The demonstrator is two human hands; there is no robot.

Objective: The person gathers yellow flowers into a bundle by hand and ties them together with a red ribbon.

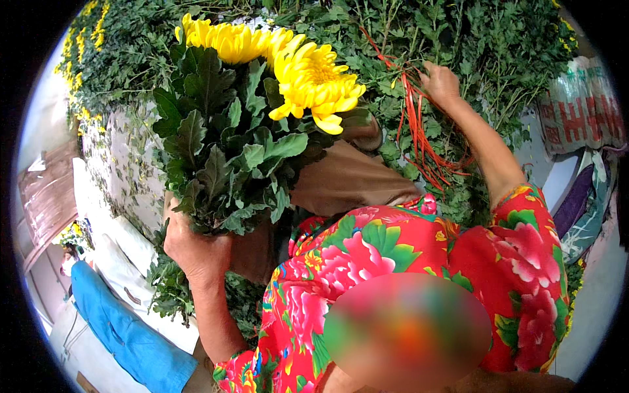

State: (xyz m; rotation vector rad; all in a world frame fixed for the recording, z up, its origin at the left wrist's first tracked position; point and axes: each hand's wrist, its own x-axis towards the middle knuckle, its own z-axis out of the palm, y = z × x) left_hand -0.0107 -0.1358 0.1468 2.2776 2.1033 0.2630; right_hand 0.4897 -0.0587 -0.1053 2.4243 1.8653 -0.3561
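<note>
My left hand point(196, 245) is closed around the stems of a bunch of yellow chrysanthemums point(317, 78), low on the bunch beneath its dark green leaves point(236, 147). The yellow heads point away from me. Farther out on the right, my right hand point(440, 83) is at the upper end of a bundle of thin red ties point(415, 123), with its fingers bent. Whether it grips a tie or a stem among the foliage cannot be told. The ties hang over cut leafy stems point(471, 44).
Leafy chrysanthemum stems are heaped across the far side, with more yellow flowers point(100, 27) at the far left. A blue cloth-like item point(130, 329) lies at the lower left. On the right stands a printed plastic sack point(582, 110). My brown-clad legs point(349, 177) are below the bunch.
</note>
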